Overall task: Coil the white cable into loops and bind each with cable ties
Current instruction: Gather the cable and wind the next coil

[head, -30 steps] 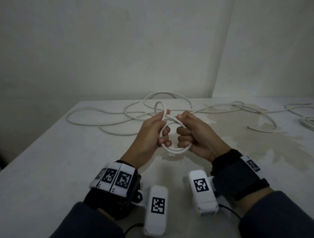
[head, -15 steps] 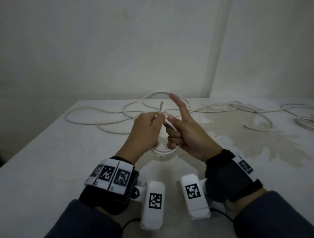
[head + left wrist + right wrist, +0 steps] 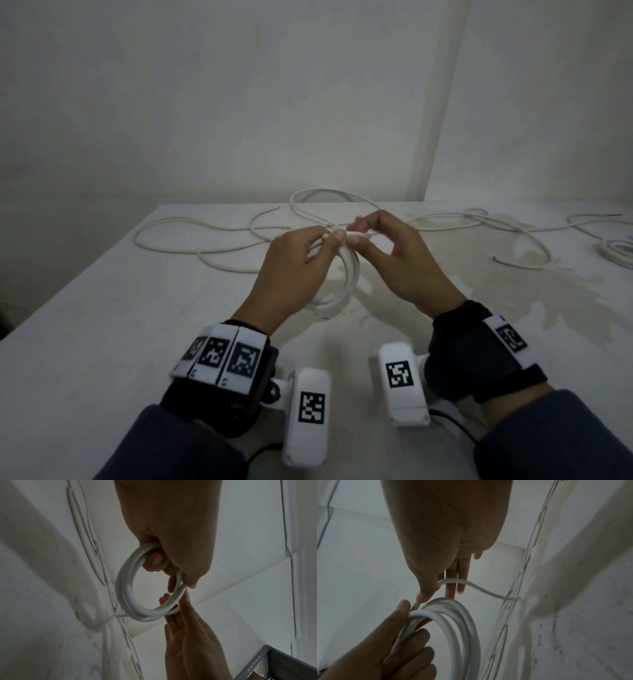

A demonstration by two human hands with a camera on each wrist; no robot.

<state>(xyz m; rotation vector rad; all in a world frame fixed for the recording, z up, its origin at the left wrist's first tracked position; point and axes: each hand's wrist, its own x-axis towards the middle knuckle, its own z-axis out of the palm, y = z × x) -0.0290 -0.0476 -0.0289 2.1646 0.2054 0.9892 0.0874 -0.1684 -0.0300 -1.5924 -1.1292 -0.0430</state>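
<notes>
Coiling step: left hand (image 3: 294,263) grips the small white coil (image 3: 346,281) above the table (image 3: 102,325); right hand (image 3: 394,260) pinches the loose cable strand (image 3: 481,589) at coil top. Next, prob.: lay another loop w/o slack.

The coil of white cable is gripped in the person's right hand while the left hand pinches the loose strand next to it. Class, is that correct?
Not quite: the hands are swapped. The head view shows the left hand gripping the coil of white cable, its fingers curled through the loops, while the right hand pinches the loose strand next to it.
</notes>
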